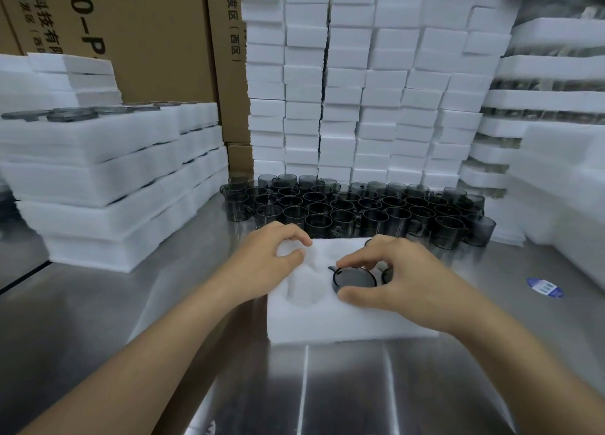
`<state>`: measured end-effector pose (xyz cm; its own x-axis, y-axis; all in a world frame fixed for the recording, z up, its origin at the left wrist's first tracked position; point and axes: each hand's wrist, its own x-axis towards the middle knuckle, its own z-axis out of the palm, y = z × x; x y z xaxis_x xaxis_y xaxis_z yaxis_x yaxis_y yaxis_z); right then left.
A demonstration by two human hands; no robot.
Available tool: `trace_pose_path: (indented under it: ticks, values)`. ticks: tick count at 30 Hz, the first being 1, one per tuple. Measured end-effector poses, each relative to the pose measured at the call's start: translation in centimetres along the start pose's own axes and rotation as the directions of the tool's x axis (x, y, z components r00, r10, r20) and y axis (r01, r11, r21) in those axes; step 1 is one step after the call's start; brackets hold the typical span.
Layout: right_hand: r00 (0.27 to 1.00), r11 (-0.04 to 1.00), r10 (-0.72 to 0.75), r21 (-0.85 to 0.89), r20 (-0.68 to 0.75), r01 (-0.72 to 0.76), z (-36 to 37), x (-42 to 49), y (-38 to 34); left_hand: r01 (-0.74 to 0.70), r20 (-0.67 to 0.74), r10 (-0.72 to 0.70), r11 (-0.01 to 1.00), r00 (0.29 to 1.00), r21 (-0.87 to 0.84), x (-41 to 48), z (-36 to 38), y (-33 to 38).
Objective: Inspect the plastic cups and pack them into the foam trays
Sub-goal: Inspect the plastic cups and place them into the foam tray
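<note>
A white foam tray [327,320] lies on the steel table in front of me. One smoky grey plastic cup [355,278] sits in a tray pocket, its rim level with the foam. My right hand [396,271] is over it, fingertips and thumb curled round the rim. My left hand [271,254] holds the tray's far left corner, fingers curled on the foam. An empty pocket [304,290] lies between my hands. Behind the tray stand several rows of loose grey cups [360,205], upright.
Filled foam trays [98,179] are stacked at the left. Tall columns of empty foam trays [360,91] form a wall at the back, more foam stands at the right [556,172]. Cardboard boxes [147,35] rise behind. A blue sticker [545,287] lies on the steel table [393,385].
</note>
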<state>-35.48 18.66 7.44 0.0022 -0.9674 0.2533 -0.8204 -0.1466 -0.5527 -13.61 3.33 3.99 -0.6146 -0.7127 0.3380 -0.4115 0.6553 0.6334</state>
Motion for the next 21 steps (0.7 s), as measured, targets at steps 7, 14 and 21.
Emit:
trace_pose_path:
  ticks: [7,14,21]
  values:
    - [1.000,0.999,-0.007,-0.047,0.001,0.007,0.1,0.0,0.4,0.003,-0.006,-0.003,1.000,1.000,-0.009,0.1,0.1,-0.3]
    - [0.999,0.998,0.049,0.031,-0.012,-0.049,0.4,0.0,0.8,-0.011,-0.019,0.011,1.000,1.000,-0.007,0.2,0.3,-0.6]
    - [0.996,0.996,0.084,0.042,-0.028,-0.082,0.5,0.2,0.9,0.001,-0.175,-0.047,0.967,0.983,-0.257,1.3,0.6,-2.0]
